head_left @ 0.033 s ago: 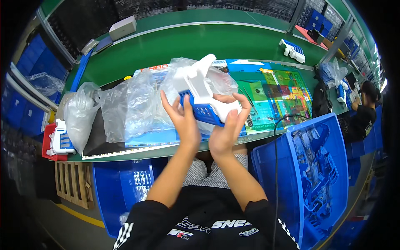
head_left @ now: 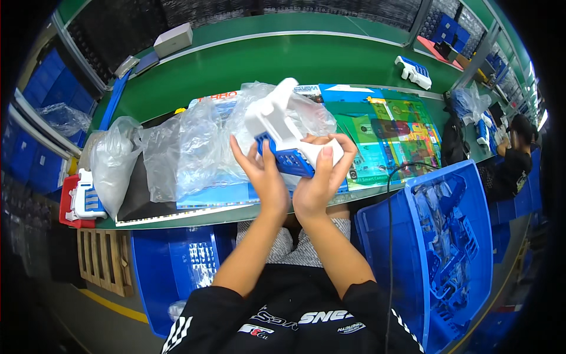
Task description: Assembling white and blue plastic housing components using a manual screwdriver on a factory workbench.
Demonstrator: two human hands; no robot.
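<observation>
Above the workbench's near edge, both my hands grip a white plastic housing (head_left: 275, 115) with a blue slotted panel (head_left: 289, 160) along its lower side. My left hand (head_left: 266, 177) is closed on its left end, thumb pressed on the blue part, some fingers spread behind. My right hand (head_left: 324, 171) wraps round the white right end, the thumb lying on top. The housing is tilted, one curved white arm pointing up and away. Beneath it lie crumpled clear plastic bags (head_left: 203, 147) on printed colour sheets (head_left: 407, 124).
A blue bin (head_left: 420, 236) of blue plastic parts stands to my right, another blue bin (head_left: 154, 277) below left. Similar housings lie at far right (head_left: 414, 72) and in a red tray (head_left: 69, 203) at left. A cable (head_left: 390, 236) hangs near the right bin. A co-worker (head_left: 514, 159) sits farther right.
The housing has turned slightly in my hands, its upper arm shifting a little left and toward me. Both hands keep their hold on it.
</observation>
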